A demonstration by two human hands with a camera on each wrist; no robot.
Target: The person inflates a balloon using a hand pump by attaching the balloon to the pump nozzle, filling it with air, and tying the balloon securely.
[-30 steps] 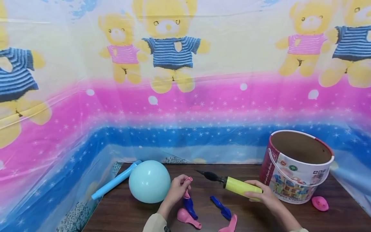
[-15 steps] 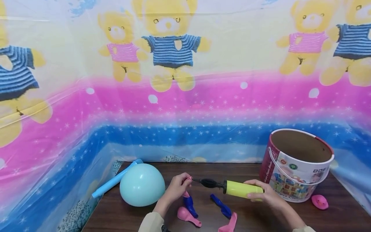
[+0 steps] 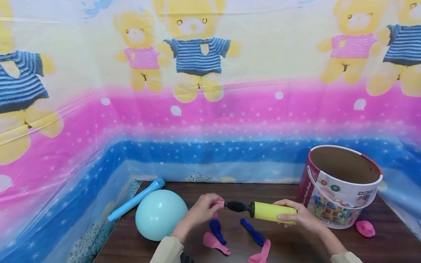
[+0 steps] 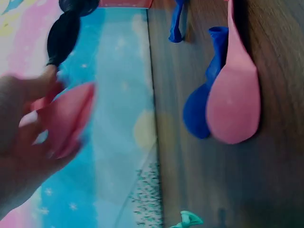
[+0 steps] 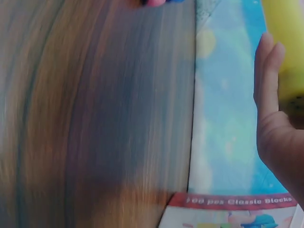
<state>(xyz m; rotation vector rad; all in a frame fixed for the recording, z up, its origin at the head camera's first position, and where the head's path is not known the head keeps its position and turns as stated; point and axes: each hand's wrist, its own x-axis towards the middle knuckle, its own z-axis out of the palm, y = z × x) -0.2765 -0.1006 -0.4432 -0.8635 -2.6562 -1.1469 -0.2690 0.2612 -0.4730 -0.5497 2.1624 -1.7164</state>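
Observation:
My left hand (image 3: 204,210) pinches a limp pink balloon (image 4: 71,114) by its neck, and the mouth of the balloon sits over the tip of a balloon pump. That yellow hand pump (image 3: 268,212) has a black nozzle (image 3: 237,206) pointing left. Around its barrel curl the fingers of my right hand (image 3: 296,215); the right wrist view catches the hand and the yellow barrel (image 5: 287,28) at its right edge. Below the hands lie two flat blue balloons (image 3: 217,232) (image 3: 252,232) and two flat pink balloons (image 3: 215,243) (image 3: 261,252) on the table.
An inflated light-blue balloon (image 3: 161,215) rests left of my left hand. Behind it a blue tube (image 3: 136,200) lies along the table's left edge. At the right stand a cardboard bucket (image 3: 343,201) with a handle and a pink toy (image 3: 365,229). A printed cloth (image 3: 213,157) hangs behind the dark table (image 3: 197,188).
The pump nozzle has moved left to the pink balloon's mouth, and its tip has gone inside. My left hand has shifted slightly right. The inflated balloon has rolled left and nearer.

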